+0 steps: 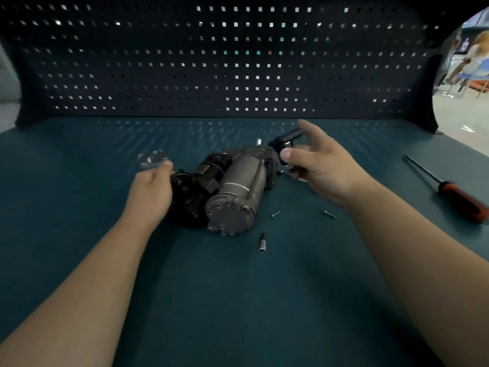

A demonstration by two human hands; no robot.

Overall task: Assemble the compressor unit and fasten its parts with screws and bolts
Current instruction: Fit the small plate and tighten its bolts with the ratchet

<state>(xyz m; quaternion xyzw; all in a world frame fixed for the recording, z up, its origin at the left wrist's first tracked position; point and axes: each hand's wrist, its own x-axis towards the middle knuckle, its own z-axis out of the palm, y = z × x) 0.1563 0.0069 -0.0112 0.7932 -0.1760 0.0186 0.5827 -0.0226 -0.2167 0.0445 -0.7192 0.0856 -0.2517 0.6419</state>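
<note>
Head camera view: the compressor unit (232,186) lay on its side at the middle of the bench top (238,300), its grey round end cap facing you and its black parts on the left.

Your left hand (150,186) was against the unit's left side, fingertips pinching a small metal plate (153,158), blurred, just above the surface. Your right hand (315,162) hovered at the unit's far right end, thumb and fingers gripping a black fitting (284,140), forefinger pointing outwards.

Near the end cap lay a screw (275,214), a second screw (329,214) and a driver bit (262,242), each apart from the others. A red-handled screwdriver (460,193) lay well to the right, close to the bench edge.

The wide near part of the dark teal surface held only your forearms. A dark pegboard (211,62) walled the back. Past its right end, a seated person (473,62) showed in a bright room.
</note>
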